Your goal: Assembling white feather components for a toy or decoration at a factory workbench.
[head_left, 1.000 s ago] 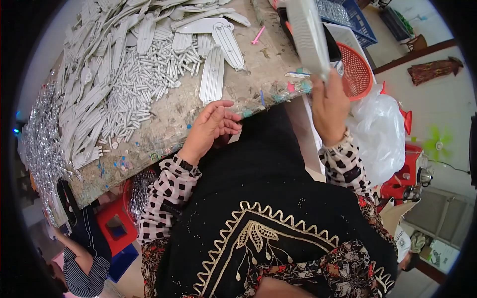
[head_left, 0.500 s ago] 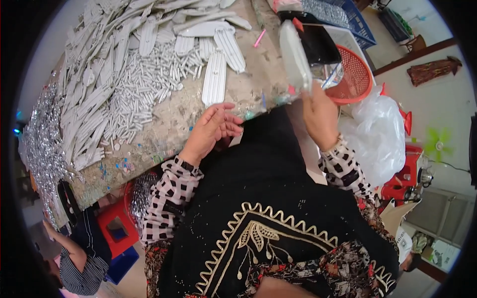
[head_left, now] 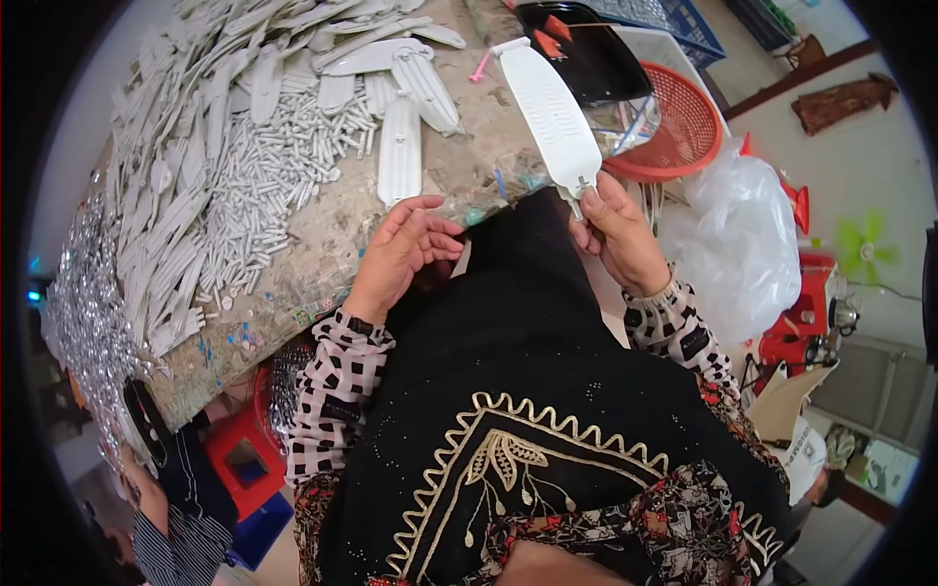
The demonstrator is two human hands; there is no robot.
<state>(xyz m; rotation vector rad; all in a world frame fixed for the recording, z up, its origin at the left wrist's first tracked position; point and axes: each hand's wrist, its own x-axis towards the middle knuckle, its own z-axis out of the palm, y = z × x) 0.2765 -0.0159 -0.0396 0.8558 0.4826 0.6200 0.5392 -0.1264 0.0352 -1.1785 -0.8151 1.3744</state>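
Note:
My right hand (head_left: 630, 239) pinches the narrow end of a long white slotted plastic paddle (head_left: 547, 107), which looks like a grater. The paddle's wide face slants up and left over the table edge, and its far end is near a small pink pin (head_left: 479, 66). Fingers loosely curled and apart, my left hand (head_left: 396, 254) is empty at the table's front edge. Just beyond it lies a white ribbed plastic piece (head_left: 400, 151). Small white pins (head_left: 264, 186) are heaped behind, beside a big pile of long white plastic pieces (head_left: 186, 127).
A black tray (head_left: 586, 83) and a red basket (head_left: 702, 117) stand at the right, with a blue crate (head_left: 684, 39) behind. Clear plastic bags (head_left: 738, 244) bulge beside my right arm. Silver strips (head_left: 83, 264) cover the table's left end, near a person in striped clothing (head_left: 181, 547).
The white paddle, edge-on and blurred before, now shows its slotted face and leans further left. My right hand has turned with it. The left hand has barely moved.

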